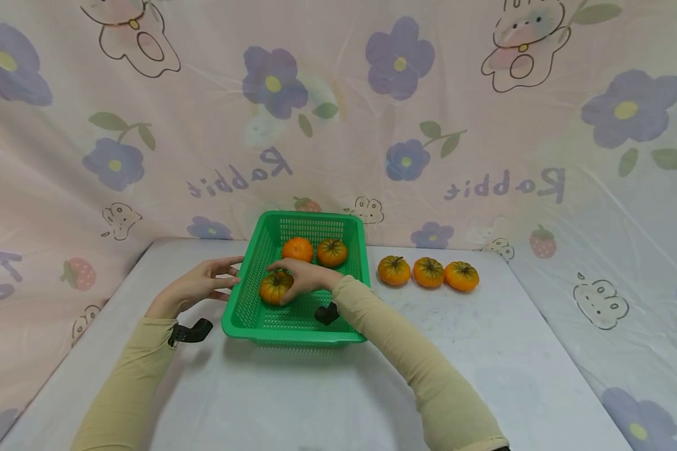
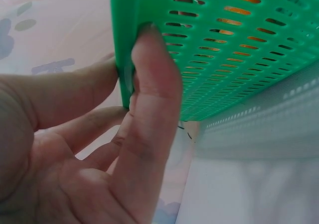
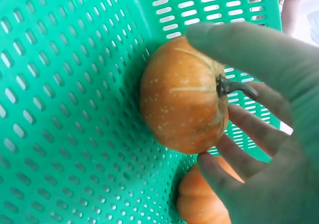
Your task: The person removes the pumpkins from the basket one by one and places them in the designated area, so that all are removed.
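A green plastic basket (image 1: 296, 338) with slotted walls stands on the table. At its left side my left hand (image 1: 194, 285) pinches the rim; in the left wrist view the thumb and a finger (image 2: 154, 79) lie on either side of the lip. My right hand (image 1: 310, 277) reaches into the basket and holds a small orange pumpkin (image 3: 182, 97) with a dark stem, its thumb and fingers spread round the sides. Farther back in the basket sit two more small pumpkins, a plainer orange one (image 1: 297, 249) and a green-streaked one (image 1: 331, 253).
Right of the basket, three small pumpkins stand in a row: one nearest the basket (image 1: 394, 270), one in the middle (image 1: 429, 272) and one at the right end (image 1: 461, 276). A patterned curtain (image 1: 338, 125) hangs behind the white table (image 1: 457, 351).
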A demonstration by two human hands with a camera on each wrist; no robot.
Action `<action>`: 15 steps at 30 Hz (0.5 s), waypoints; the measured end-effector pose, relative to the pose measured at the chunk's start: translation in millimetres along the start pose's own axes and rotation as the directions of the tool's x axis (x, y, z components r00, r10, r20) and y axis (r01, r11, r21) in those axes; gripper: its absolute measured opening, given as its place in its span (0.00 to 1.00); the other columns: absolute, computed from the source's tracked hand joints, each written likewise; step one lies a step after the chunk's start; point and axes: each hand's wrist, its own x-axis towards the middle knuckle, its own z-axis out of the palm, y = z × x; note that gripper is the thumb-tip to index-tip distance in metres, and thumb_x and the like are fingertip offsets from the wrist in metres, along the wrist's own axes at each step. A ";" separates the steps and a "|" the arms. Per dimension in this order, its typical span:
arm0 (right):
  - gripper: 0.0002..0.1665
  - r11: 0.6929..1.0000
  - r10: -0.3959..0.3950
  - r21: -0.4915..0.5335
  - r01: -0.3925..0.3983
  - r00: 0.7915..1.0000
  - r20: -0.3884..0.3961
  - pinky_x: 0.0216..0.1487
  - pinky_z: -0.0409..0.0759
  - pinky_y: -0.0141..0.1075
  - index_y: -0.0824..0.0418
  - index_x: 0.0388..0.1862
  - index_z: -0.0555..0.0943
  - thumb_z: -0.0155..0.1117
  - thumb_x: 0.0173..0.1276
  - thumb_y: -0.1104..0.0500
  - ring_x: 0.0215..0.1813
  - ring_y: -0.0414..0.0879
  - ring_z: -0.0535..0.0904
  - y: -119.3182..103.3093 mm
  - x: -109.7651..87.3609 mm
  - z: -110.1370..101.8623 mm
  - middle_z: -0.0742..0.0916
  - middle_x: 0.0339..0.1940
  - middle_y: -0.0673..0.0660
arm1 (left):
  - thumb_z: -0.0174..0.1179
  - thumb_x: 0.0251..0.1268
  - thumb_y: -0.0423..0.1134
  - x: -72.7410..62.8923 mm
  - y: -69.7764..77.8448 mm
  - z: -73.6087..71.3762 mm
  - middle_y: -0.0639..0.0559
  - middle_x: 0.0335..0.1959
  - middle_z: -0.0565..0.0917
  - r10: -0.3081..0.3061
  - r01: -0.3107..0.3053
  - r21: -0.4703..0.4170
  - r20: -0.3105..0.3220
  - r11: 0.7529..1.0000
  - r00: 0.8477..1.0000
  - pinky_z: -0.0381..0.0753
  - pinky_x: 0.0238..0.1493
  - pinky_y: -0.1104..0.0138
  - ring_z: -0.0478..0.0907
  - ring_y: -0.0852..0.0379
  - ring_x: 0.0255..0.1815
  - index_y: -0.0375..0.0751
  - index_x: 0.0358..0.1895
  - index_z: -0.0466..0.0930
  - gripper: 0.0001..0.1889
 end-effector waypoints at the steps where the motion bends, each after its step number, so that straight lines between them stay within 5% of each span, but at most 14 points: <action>1: 0.45 1.000 -0.002 0.001 0.002 1.000 -0.001 0.66 0.64 0.34 0.64 0.71 0.63 0.73 0.58 0.63 0.69 0.51 0.63 -0.1 -0.4 0.1 0.68 0.69 0.58 | 0.54 0.72 0.36 0.1 0.2 0.0 0.30 0.59 0.64 0.000 0.000 0.000 0.001 1.000 1.000 0.82 0.46 0.57 0.78 0.48 0.47 0.39 0.76 0.49 0.34; 15: 0.40 0.998 0.042 -0.044 -0.042 0.999 0.002 0.60 0.68 0.31 0.61 0.68 0.69 0.74 0.56 0.64 0.62 0.48 0.66 1.1 -1.4 2.0 0.71 0.63 0.57 | 0.55 0.71 0.36 0.0 1.6 0.9 0.30 0.58 0.64 -0.002 0.002 -0.001 -0.004 1.000 1.000 0.83 0.45 0.57 0.78 0.49 0.45 0.37 0.76 0.49 0.35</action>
